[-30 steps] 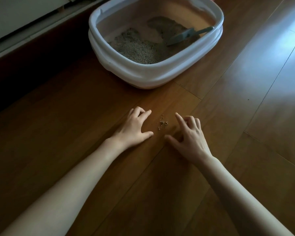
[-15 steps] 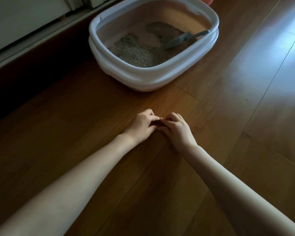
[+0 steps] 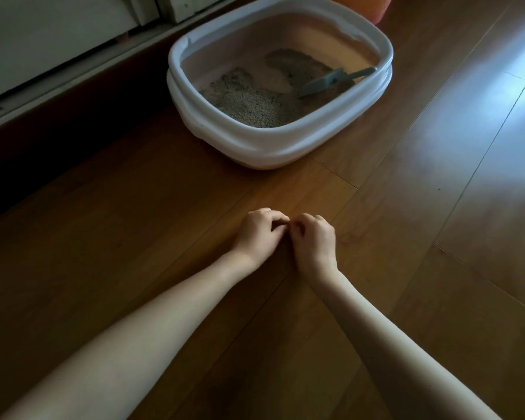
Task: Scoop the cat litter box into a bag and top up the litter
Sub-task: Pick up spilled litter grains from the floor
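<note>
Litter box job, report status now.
Left hand and right hand curled together on the floor; grip contents hidden. Scoop lying in litter box. No bag visible. Nothing blocking.

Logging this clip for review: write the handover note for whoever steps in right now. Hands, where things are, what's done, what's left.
Left hand and right hand: fingers curled, fingertips together on the floor in front of the box; what they hold is hidden.
Scoop lies in the box, handle on the right rim.
Litter is thin, bare patches of the bottom showing.
No bag in view.
Done: cannot tell.
Left: scooping into a bag, topping up.
</note>
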A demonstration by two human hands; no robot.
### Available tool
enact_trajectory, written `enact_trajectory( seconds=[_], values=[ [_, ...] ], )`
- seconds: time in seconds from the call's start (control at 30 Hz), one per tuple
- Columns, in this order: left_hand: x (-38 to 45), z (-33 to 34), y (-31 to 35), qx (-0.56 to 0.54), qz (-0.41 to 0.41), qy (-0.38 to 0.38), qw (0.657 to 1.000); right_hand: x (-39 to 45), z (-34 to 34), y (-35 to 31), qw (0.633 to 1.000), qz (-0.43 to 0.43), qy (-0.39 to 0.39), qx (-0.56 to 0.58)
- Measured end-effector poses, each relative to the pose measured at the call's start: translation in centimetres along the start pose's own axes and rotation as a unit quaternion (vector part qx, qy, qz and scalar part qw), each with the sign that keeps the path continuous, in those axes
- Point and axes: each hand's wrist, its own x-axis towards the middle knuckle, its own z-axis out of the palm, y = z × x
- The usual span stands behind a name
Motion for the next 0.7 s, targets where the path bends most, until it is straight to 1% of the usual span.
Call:
enact_trajectory(
  seconds=[0.03,0.07,0.1,0.13,0.17,0.2,0.23,0.27,0.3,0.33,0.4,0.47,0.53,0.6,0.67,0.7],
  values=[
    [0.0,-0.3,0.0,-0.01,-0.005,0.011,1.0,0.1,-0.7,-0.4,0.992,0.082,0.017,0.089],
    [0.1,-0.8,-0.1,-0.02,-0.01,0.027,0.999,0.3,-1.3,-0.4,0.966,0.156,0.025,0.203],
    [0.1,-1.4,-0.3,-0.031,-0.017,0.047,0.998,0.4,-2.1,-0.4,0.934,0.195,0.015,0.299],
    [0.0,-2.1,-0.6,-0.04,-0.028,0.067,0.997,0.4,-2.9,-0.2,0.9,0.211,-0.019,0.38],
    [-0.2,-2.8,-0.9,-0.043,-0.038,0.081,0.995,0.4,-3.7,-0.3,0.853,0.219,-0.063,0.469],
    [-0.5,-3.4,-1.4,-0.04,-0.046,0.089,0.994,0.6,-4.1,-0.1,0.779,0.247,-0.082,0.571],
    [-0.8,-3.9,-1.8,-0.028,-0.049,0.09,0.994,0.9,-4.6,0.0,0.679,0.286,-0.084,0.672],
    [-1.2,-4.3,-2.3,-0.012,-0.049,0.084,0.995,1.1,-4.9,-0.1,0.584,0.323,-0.093,0.739],
    [-1.7,-4.6,-2.8,0.006,-0.048,0.072,0.996,1.2,-5.0,0.0,0.539,0.332,-0.109,0.766],
    [-2.1,-4.8,-3.2,0.023,-0.046,0.057,0.997,1.4,-5.0,0.1,0.541,0.331,-0.122,0.763],
    [-2.9,-5.2,-4.1,0.042,-0.042,0.035,0.998,1.5,-5.0,0.0,0.56,0.306,-0.157,0.754],
    [-3.8,-5.6,-4.7,0.048,-0.044,0.027,0.998,1.7,-4.9,0.0,0.565,0.295,-0.19,0.747],
    [-4.6,-5.9,-5.3,0.054,-0.042,0.024,0.997,1.8,-4.6,-0.2,0.58,0.297,-0.218,0.727],
    [-5.3,-6.1,-5.5,0.061,-0.033,0.006,0.998,1.6,-4.2,-0.4,0.578,0.296,-0.234,0.724],
    [-5.7,-6.5,-5.7,0.068,-0.021,-0.036,0.997,1.0,-4.0,-0.7,0.569,0.296,-0.233,0.731],
    [-5.8,-6.8,-5.9,0.071,-0.015,-0.057,0.996,0.7,-3.9,-0.8,0.575,0.299,-0.227,0.727]
  ],
)
